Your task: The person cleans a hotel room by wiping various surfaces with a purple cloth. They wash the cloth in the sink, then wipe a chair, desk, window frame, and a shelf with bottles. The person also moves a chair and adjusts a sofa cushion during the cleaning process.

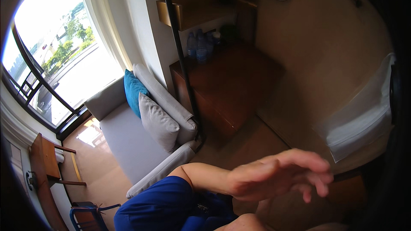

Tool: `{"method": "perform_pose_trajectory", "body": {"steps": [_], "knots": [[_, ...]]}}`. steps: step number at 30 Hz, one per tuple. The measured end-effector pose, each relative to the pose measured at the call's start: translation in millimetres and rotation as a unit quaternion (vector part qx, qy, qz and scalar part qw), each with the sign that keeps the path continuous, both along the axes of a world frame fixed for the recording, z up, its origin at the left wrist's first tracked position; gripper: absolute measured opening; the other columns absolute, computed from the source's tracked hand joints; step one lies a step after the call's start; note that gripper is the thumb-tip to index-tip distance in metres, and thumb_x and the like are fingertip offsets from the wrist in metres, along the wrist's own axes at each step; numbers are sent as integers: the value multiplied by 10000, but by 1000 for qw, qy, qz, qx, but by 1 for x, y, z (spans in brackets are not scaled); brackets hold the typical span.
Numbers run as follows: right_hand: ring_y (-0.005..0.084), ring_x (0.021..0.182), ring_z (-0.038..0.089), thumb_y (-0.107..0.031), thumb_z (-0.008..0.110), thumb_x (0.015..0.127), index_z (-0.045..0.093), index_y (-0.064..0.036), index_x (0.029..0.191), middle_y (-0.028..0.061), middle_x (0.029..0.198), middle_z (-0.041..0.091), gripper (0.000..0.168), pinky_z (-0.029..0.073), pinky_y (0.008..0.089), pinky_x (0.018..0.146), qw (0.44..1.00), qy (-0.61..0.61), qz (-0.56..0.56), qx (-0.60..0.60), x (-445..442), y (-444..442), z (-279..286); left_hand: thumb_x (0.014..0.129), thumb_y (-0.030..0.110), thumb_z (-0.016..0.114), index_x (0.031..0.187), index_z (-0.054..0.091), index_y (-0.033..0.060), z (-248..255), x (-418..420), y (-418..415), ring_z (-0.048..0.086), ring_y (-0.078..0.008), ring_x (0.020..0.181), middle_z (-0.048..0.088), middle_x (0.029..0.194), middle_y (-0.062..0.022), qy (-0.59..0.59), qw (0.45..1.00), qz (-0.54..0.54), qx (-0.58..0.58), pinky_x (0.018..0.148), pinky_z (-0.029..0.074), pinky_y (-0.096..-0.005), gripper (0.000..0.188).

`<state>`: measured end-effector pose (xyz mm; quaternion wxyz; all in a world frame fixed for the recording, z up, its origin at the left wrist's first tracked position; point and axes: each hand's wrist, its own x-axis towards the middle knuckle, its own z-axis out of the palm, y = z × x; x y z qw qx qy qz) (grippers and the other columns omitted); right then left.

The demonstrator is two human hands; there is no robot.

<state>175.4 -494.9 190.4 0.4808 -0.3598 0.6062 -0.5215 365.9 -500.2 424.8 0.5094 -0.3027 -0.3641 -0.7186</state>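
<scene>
My left hand [282,176] is raised at the lower right, its forearm reaching in from a blue sleeve [154,202]. The fingers are loosely curled and apart, with nothing between them, and they are slightly blurred. Its nearest surroundings are the brown floor [244,147] beneath and a white sheet [356,128] further right; it touches neither. Bare skin shows at the bottom edge, but I cannot tell which limb it belongs to. My right hand is out of view.
A grey sofa [135,141] holds a teal cushion [133,86] and a grey cushion [157,118]. Behind a black metal pole [181,54], a dark wooden cabinet [234,83] carries several plastic water bottles [201,51]. At left stand a wooden desk [43,173] and a blue-framed chair [86,215].
</scene>
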Motion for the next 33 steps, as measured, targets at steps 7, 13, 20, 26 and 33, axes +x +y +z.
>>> {"method": "perform_pose_trajectory", "body": {"steps": [7,13,20,26,33], "knots": [[234,1104,539,-311,574,890,529,16,1230,165,1165,574,474,449,337,921,917,123,88,-369,2,-215,-22,983,543,230,1332,429,-45,-8,-47,-99,507,-287,1174,513,1274,-186,-51,985,95,-135,988,377,-390,712],[307,1125,538,-287,566,898,574,-21,1211,168,1104,618,411,408,416,989,806,35,568,-162,82,-321,32,949,619,270,1179,538,-75,-120,-34,-162,558,-308,1050,598,1114,-182,-331,927,177,-14,921,406,-398,778],[294,1267,415,-268,619,811,616,-168,1168,61,1330,508,371,290,532,1069,576,380,556,-463,205,-361,-87,953,640,209,1274,527,31,-313,29,-102,577,-217,1057,610,1135,-137,-339,505,447,656,951,420,-349,758],[308,1174,509,-289,575,884,603,-154,1199,125,1312,529,344,413,451,932,616,564,328,-442,164,-617,-108,930,679,212,1448,315,98,-348,43,-151,398,-245,1294,388,1430,-120,-304,407,428,748,1043,333,-402,784],[437,1246,405,-238,521,904,530,10,1268,223,1407,410,441,331,498,1037,601,577,397,-384,96,-591,-106,990,553,259,1442,278,-23,-397,67,-233,264,-234,1387,302,1500,-135,-299,297,540,728,1129,206,-325,732]]}}
